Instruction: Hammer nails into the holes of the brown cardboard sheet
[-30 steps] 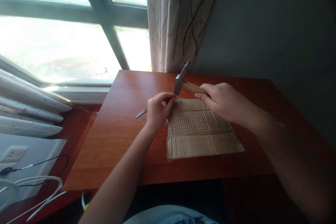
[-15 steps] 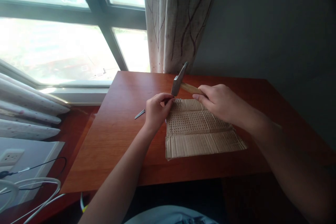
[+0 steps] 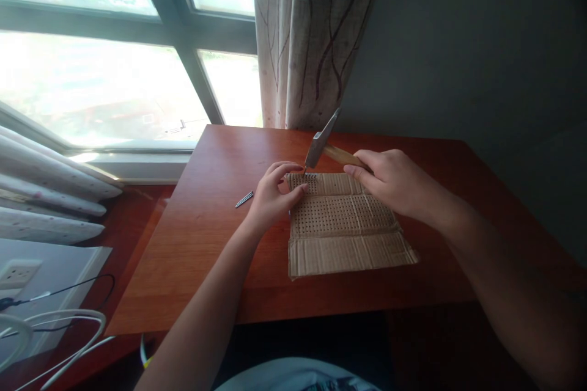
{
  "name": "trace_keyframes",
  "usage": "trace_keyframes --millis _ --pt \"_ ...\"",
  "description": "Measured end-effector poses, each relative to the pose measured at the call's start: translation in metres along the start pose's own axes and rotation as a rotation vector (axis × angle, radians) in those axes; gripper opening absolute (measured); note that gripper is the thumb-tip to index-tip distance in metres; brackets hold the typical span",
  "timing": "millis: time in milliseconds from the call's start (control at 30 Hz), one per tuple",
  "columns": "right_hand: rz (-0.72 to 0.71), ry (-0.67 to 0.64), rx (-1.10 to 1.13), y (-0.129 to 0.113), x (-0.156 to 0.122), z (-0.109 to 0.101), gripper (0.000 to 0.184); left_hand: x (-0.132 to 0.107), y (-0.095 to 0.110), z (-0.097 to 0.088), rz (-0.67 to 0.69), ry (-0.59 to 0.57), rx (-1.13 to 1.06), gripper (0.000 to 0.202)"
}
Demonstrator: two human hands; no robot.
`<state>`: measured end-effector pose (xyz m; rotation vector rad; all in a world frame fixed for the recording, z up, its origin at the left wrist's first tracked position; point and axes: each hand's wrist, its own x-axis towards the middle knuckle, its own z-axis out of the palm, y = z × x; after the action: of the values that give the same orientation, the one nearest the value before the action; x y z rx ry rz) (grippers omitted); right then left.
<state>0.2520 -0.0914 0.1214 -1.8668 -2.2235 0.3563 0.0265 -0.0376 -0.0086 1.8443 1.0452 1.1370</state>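
Right hand (image 3: 394, 186): clenched around the wooden handle of the hammer (image 3: 321, 142), gripping close behind the head. Head tilted, with its lower face just above the row of nails (image 3: 310, 176).

Nail row: standing in the far left corner of the cardboard sheet (image 3: 348, 238).

Cardboard: flat on the worktop (image 3: 206, 244), about midway between the left and right edges, with its near border close to the worktop's near edge. Far part punched with a grid of small holes, near strip plain.

Left hand (image 3: 274, 197): lies on the cardboard's far left corner, fingers bent, fingertips just beside the nail row and under the hammer head. Cannot tell whether it pinches a nail.

Loose nails (image 3: 244, 198): on bare worktop between the left hand and the left edge, apart from the cardboard.

Curtain (image 3: 316, 36): hangs behind the far edge.
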Motion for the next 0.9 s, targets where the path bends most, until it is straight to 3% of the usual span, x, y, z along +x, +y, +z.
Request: trace_keyframes --millis 333,467,667,900 --pt "-0.012 0.005 0.013 -0.006 0.002 -0.003 0.032 -0.006 0.001 0.011 -0.313 -0.044 -0.236 0.042" --pt "0.003 0.048 0.02 -0.01 0.001 -0.005 0.036 -0.007 0.001 0.011 -0.327 -0.049 -0.256 0.044" --pt "-0.017 -0.003 -0.001 -0.007 0.005 0.006 0.034 -0.006 0.001 0.011 -0.333 -0.034 -0.284 0.046" --pt "-0.022 0.065 -0.017 -0.01 0.0 0.004 0.032 -0.006 0.001 0.011 -0.341 -0.036 -0.325 0.045"
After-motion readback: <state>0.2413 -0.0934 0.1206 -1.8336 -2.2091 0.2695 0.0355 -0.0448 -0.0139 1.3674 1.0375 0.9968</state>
